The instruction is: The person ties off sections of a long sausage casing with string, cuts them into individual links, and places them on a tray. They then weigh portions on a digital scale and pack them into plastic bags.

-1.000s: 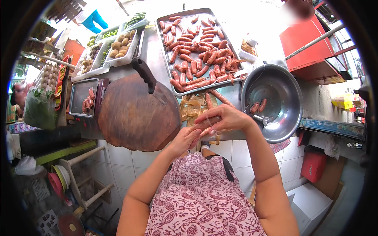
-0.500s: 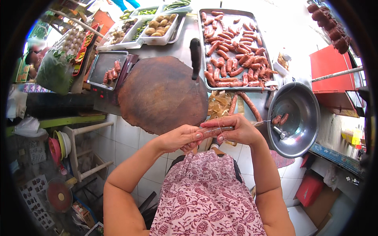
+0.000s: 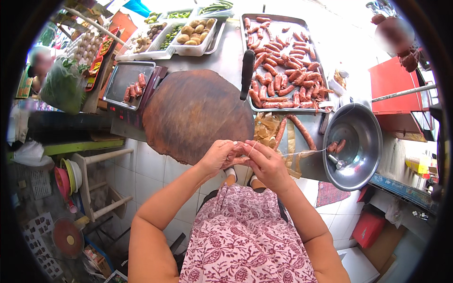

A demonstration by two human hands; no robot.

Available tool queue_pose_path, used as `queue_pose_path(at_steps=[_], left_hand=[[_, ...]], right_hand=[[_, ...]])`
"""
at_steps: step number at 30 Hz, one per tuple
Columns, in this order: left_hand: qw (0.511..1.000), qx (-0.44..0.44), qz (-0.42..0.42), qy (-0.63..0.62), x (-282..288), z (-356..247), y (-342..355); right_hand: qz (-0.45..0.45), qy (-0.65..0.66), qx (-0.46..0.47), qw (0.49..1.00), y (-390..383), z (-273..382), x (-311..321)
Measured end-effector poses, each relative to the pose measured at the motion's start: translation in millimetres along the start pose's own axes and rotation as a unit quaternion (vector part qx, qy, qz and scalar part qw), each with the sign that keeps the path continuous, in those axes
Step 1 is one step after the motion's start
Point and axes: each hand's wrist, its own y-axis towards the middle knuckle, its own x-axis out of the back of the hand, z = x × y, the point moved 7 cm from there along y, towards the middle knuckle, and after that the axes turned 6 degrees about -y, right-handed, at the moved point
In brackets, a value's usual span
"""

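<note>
My left hand and my right hand meet below the round wooden board, closed on a sausage and thin white string, with fingertips pinched where the string crosses it. The string runs rightward to a steel bowl holding two short sausages and a small metal piece. Long sausages lie beside pale casing-like strips just beyond my hands. A large tray bears many linked sausages. A dark knife handle rises at the board's right edge.
A scale with a small tray of sausages stands left. Behind it are vegetable containers, eggs and a green bag. A red metal box and hanging sausages are right. A wooden rack stands low left.
My hands have drawn closer together, with fingertips now pinched at the string where they earlier stretched along the sausage. The view has shifted, bringing the board and trays rightward since the first frame.
</note>
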Motion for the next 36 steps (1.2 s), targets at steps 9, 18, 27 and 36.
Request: queue_pose_path(at_steps=[9,18,27,36], left_hand=[[0.862,-0.273,0.065,0.423,-30,-59,-22],[0.873,-0.265,0.038,0.407,-2,-62,4],[0.766,-0.296,0.061,0.567,-5,-52,19],[0.937,-0.127,0.051,0.320,-14,-53,19]], right_hand=[[0.248,0.638,-0.356,0.636,6,-75,-30],[0.013,0.612,-0.383,0.692,-13,-61,-95],[0.081,0.474,-0.330,0.812,12,-36,26],[-0.201,0.748,-0.291,0.562,17,-114,-15]])
